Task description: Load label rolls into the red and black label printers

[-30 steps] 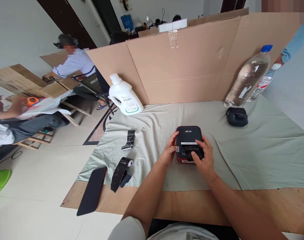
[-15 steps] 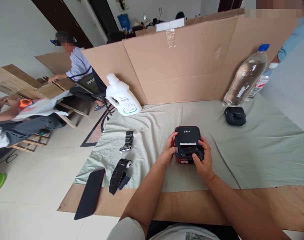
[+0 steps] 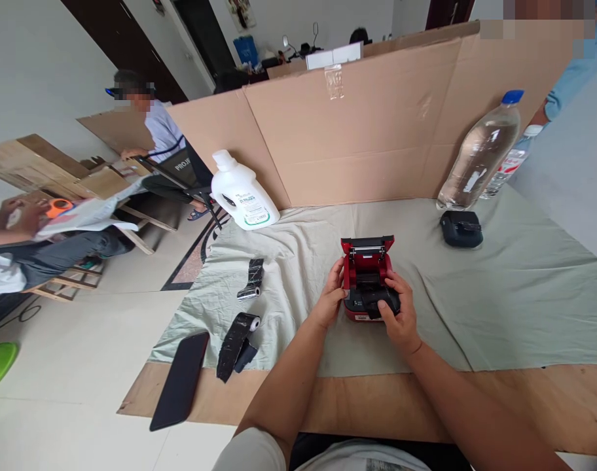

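A small black and red label printer (image 3: pixel 366 265) sits on the cloth in front of me, its lid raised and the red inside showing. My left hand (image 3: pixel 332 297) is closed on the printer's left side, thumb on its front corner. Along the right side my right hand (image 3: pixel 400 311) grips it, the thumb pressing a black label strip (image 3: pixel 377 297) at the front. Left of the printer lie two rolls of black labels: a shorter one (image 3: pixel 252 278) farther off and a longer one (image 3: pixel 235 343) nearer, its tail unrolled.
A phone (image 3: pixel 179 381) lies at the table's left edge. At the back stand a white jug (image 3: pixel 244 193), a large water bottle (image 3: pixel 485 154) and a smaller bottle (image 3: pixel 512 163), before a cardboard partition (image 3: pixel 357 137). A black case (image 3: pixel 460 229) lies right. People sit at left.
The printer's lid has swung up from closed to open. Both my hands have stayed in nearly the same place on its sides.
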Motion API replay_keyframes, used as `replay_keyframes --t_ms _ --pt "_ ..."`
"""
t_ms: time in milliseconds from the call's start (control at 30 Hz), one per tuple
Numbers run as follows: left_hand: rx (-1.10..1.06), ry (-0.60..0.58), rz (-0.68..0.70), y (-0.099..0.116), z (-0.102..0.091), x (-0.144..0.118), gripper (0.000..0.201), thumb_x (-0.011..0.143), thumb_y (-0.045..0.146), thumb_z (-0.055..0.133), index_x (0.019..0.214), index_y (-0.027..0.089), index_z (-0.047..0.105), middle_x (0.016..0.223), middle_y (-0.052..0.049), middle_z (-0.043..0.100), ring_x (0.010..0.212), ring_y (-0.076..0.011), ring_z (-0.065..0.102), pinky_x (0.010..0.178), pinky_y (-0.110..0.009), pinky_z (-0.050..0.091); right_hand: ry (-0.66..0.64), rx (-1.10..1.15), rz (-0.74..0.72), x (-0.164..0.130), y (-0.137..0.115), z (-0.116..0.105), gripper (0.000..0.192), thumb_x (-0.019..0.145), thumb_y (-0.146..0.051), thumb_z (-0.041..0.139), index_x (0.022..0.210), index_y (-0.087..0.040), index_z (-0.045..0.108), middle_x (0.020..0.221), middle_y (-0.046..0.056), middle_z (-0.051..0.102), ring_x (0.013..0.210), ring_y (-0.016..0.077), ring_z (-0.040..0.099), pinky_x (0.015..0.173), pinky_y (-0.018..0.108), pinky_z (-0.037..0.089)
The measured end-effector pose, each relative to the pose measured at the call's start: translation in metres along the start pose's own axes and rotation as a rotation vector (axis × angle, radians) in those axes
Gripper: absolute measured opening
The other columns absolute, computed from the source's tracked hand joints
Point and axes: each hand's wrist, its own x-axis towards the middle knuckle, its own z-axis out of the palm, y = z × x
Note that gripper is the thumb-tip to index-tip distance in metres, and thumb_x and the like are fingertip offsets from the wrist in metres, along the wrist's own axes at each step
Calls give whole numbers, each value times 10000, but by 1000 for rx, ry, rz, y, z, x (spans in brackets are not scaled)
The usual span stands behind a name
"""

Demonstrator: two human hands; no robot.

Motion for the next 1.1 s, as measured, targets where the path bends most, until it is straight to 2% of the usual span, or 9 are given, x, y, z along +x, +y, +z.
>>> replay_keyframes --t_ms 67,200,400,467,533,667,867,1000,1100 --pt "-13 -3 4 -3 0 0 805 624 208 551 1419 264 435 1563 -27 363 1412 -273 365 1131 -433 330 -4 38 -33 0 2 -1 375 942 -445 430 1256 -261 522 1396 98 512 1352 307 426 1127 596 327" --pt "57 38 -3 -2 -2 -2 649 656 246 543 1306 256 561 1513 -31 430 1385 -285 395 1119 -452 332 -14 96 -35 0 9 -3 520 962 -585 264 1279 -267 525 1347 88 550 1367 312 402 1142 599 296" --pt "589 303 208 34 7 6 274 804 339 585 1027 232 701 1210 -67 648 1212 -265 532 1055 -405 378 2 132 20 0 17 -2 526 978 -559 227 1273 -272 555 1285 68 585 1358 315 391 1144 559 306" --pt "773 243 222 45 15 17 228 830 339 567 966 240 721 1056 -62 701 1060 -254 604 1006 -401 413 15 127 8 0 18 -1 485 985 -526 249 1261 -278 561 1271 62 596 1348 308 397 1136 572 310" --pt "950 72 184 47 23 30 200 814 318 575 909 252 738 974 -61 724 971 -267 630 1003 -428 403 17 114 -3 0 18 0 469 989 -508 257 1253 -274 565 1262 63 603 1332 304 411 1124 588 315" --pt "1214 -166 133 30 30 59 85 706 311 668 713 247 722 798 -93 719 1040 -348 598 1098 -516 248 11 76 9 1 19 -1 505 985 -529 239 1240 -252 576 1251 77 610 1316 305 433 1115 596 324" --pt "1326 -158 83 8 34 80 223 601 264 745 463 206 579 694 -154 678 1125 -422 530 1096 -573 184 25 96 -3 2 18 -2 458 986 -474 267 1225 -269 598 1229 70 625 1314 309 449 1122 595 321" --pt "1414 -205 54 21 42 74 72 584 129 724 609 180 679 796 -154 699 1085 -417 551 1070 -576 224 23 108 -12 1 18 -2 442 989 -449 281 1243 -282 602 1236 65 618 1318 317 440 1125 593 310" --pt "1407 -226 50 35 44 65 245 641 133 709 876 198 727 961 -116 716 1108 -373 563 1078 -541 260 23 109 -30 2 19 -2 465 990 -457 270 1240 -260 610 1227 78 619 1312 327 439 1117 604 305"
